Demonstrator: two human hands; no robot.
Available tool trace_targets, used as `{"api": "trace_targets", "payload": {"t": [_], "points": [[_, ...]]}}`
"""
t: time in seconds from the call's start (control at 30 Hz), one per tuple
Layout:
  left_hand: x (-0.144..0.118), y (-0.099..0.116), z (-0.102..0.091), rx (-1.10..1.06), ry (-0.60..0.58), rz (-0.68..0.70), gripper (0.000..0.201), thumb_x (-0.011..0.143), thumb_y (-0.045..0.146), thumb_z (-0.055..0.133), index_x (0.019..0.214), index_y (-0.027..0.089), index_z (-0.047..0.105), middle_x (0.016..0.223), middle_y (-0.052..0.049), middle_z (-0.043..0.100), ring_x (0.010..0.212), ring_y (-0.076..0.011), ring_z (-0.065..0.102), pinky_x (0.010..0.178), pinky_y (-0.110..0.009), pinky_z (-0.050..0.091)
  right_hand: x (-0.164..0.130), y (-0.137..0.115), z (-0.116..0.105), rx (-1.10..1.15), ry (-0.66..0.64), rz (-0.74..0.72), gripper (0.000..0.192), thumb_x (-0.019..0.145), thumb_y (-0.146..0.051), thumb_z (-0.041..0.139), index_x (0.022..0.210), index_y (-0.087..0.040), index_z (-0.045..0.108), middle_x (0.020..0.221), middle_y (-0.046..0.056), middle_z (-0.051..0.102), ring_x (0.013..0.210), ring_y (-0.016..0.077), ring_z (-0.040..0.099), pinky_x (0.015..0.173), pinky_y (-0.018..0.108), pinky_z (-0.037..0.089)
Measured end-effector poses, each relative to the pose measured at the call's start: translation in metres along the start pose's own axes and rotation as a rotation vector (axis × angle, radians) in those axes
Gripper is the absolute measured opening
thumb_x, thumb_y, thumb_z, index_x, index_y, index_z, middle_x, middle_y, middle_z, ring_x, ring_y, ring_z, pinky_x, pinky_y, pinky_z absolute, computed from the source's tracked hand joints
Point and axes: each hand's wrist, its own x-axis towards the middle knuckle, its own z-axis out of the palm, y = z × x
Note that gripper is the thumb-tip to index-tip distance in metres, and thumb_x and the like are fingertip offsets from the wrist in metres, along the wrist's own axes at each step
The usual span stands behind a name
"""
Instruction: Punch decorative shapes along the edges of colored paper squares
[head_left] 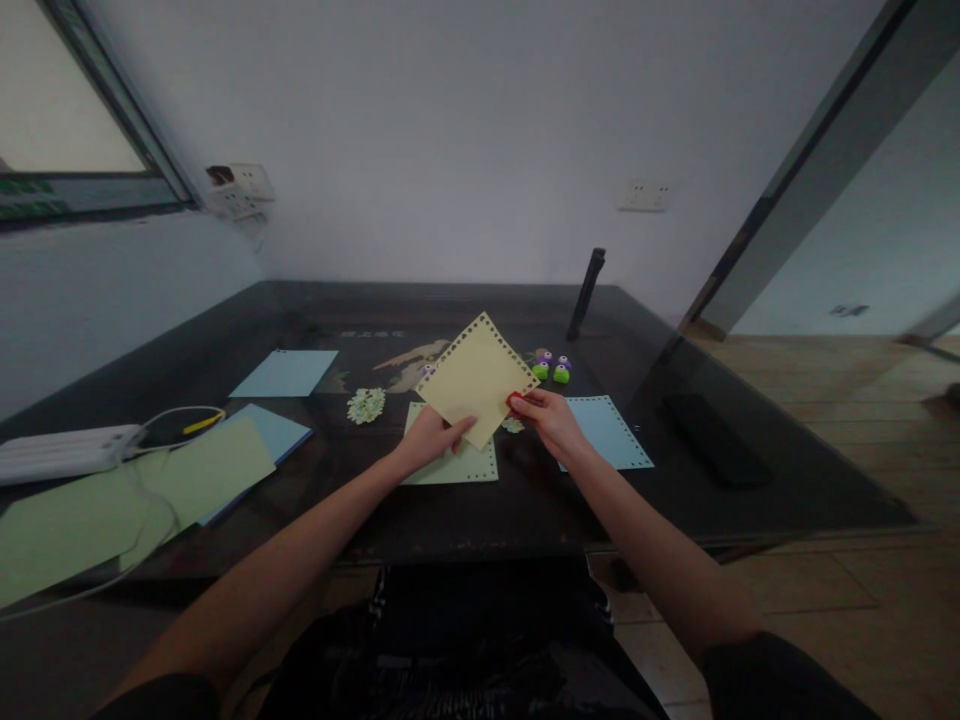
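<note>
A pale yellow sheet of paper (480, 375), turned corner-up, is raised above the table, with small holes along its two upper edges. My left hand (435, 440) pinches its lower left side, thumb on top. At the sheet's right corner, my right hand (551, 415) is closed on a small red paper punch (514, 401), partly hidden by the fingers. Beneath lies a pale green sheet (457, 468) with holes along its edges. A light blue sheet (611, 430), also edged with holes, lies by my right forearm. Small green and purple punches (561, 368) stand behind.
A pile of small paper cut-outs (366, 405) lies left of the sheets. Farther left are a blue sheet (286, 373), green sheets (217, 465), a white power strip (71, 450) and a cable. A black upright object (586, 293) and a dark flat object (712, 440) are right.
</note>
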Motion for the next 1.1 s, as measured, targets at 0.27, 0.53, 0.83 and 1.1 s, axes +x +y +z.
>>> {"api": "trace_targets", "payload": {"t": [0.27,0.53,0.83,1.1], "points": [[0.002,-0.002,0.003,-0.024,-0.012,-0.015,0.031,0.083,0.032,0.052,0.061,0.013,0.061,0.047,-0.003,0.061,0.043,-0.0098,0.05,0.049,-0.02,0.041,0.003,0.001,-0.004,0.009,-0.003,-0.03,0.031,0.052,-0.037,0.083,0.072,-0.017,0.071,0.076,0.003,0.069,0.069,0.0143,0.06,0.072,0.03,0.049],[0.004,-0.003,0.006,-0.076,0.021,-0.053,0.026,0.083,0.029,0.052,0.066,0.012,0.06,0.044,-0.002,0.059,0.039,-0.0082,0.047,0.043,-0.018,0.038,0.0,-0.005,-0.001,0.026,-0.002,-0.011,0.034,0.05,-0.038,0.084,0.071,-0.017,0.068,0.075,0.002,0.068,0.068,0.0137,0.061,0.072,0.031,0.051],[0.004,-0.002,0.004,-0.125,0.011,-0.084,0.024,0.082,0.03,0.053,0.072,0.01,0.061,0.044,-0.002,0.058,0.037,-0.0078,0.045,0.04,-0.018,0.037,0.0,-0.008,-0.002,0.025,-0.026,0.044,0.031,0.054,-0.036,0.083,0.072,-0.016,0.067,0.074,0.003,0.067,0.065,0.0129,0.061,0.07,0.03,0.052],[0.006,-0.005,0.004,-0.163,0.036,-0.094,0.023,0.081,0.03,0.054,0.071,0.01,0.061,0.044,-0.003,0.058,0.038,-0.0075,0.044,0.04,-0.018,0.034,-0.004,-0.014,0.0,0.051,-0.031,0.064,0.03,0.053,-0.033,0.084,0.071,-0.016,0.067,0.077,0.003,0.068,0.066,0.0123,0.062,0.071,0.029,0.052]]}}
